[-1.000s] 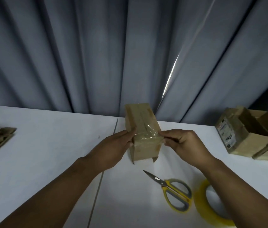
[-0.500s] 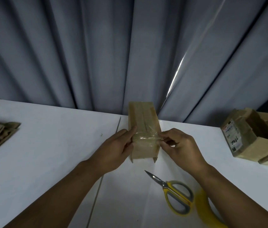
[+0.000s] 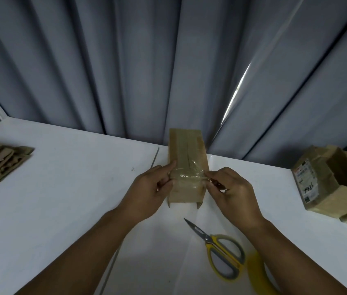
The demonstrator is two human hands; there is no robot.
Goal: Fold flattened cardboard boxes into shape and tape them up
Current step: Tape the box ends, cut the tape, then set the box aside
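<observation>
Pinching a strip of clear tape (image 3: 187,177) across the top seam, two hands worked a narrow cardboard box (image 3: 186,145) that appeared to rest mid-table (image 3: 61,188), close to a grey curtain (image 3: 125,71). The left hand (image 3: 149,192) gripped the box's left edge, thumb on the tape end, apparently to steady it. The right hand (image 3: 232,194) nipped the other end between thumb and forefinger, seemingly to draw it taut. The brown box looked worn, with older tape along its seam and its near flaps unsealed. Yellow-handled scissors (image 3: 221,252) and a yellow tape roll (image 3: 255,271) lay by the right arm, probably kept handy for further strips.
</observation>
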